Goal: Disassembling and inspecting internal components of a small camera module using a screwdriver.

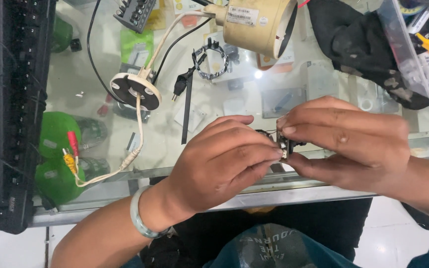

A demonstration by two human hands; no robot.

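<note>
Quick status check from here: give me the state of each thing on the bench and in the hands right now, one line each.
small dark component: pinched between both hands above the glass counter edge.
left hand: fingertips closed on the component.
right hand: fingers closed on the component.
beige camera housing: lying on its side, front open.
round mounting base: flat on the glass, cable attached.
black ring bracket: loose on the glass.

A black keyboard (6,114) runs down the left edge of the glass bench (175,144). At upper centre lies a cream camera housing (256,25), its cable leading to a round mounting base (136,91) at upper left. A dark cloth (358,44) and clear plastic box (413,54) fill the upper right.
</note>
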